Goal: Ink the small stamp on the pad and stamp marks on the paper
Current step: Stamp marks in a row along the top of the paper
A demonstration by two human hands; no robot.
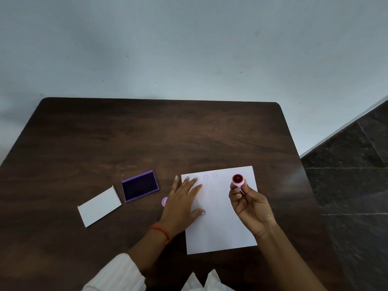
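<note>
**Stamp Raised Above Paper, Left Hand Bracing Sheet**

The white paper [220,219] lies flat on the dark wood table [147,133], toward the near right part of the surface. Along its far edge runs a row of faint round stamp marks [206,177]; they are pale, and their exact number cannot be read with confidence.

The left hand [182,203] lies palm down with fingers spread and extended. It rests across the left edge of the paper, fingertips on the sheet near the marks, thumb on the sheet closer to the person. It grips nothing. An orange thread band [162,232] circles the wrist, and a white sleeve [117,274] covers the forearm below it.

The right hand [249,206] is closed around the small stamp [238,180], pinching its pink body between thumb and fingers. The stamp is over the far right corner of the paper, tilted so its round red face points up toward the camera, not at the sheet.

The ink pad [140,185] sits open in its purple tray, left of the paper and apart from it, the dark inked surface exposed. A white card box [99,206] lies just left of the pad. A small round purple cap [164,201] lies on the table just beside the left hand, partly hidden by it.
</note>
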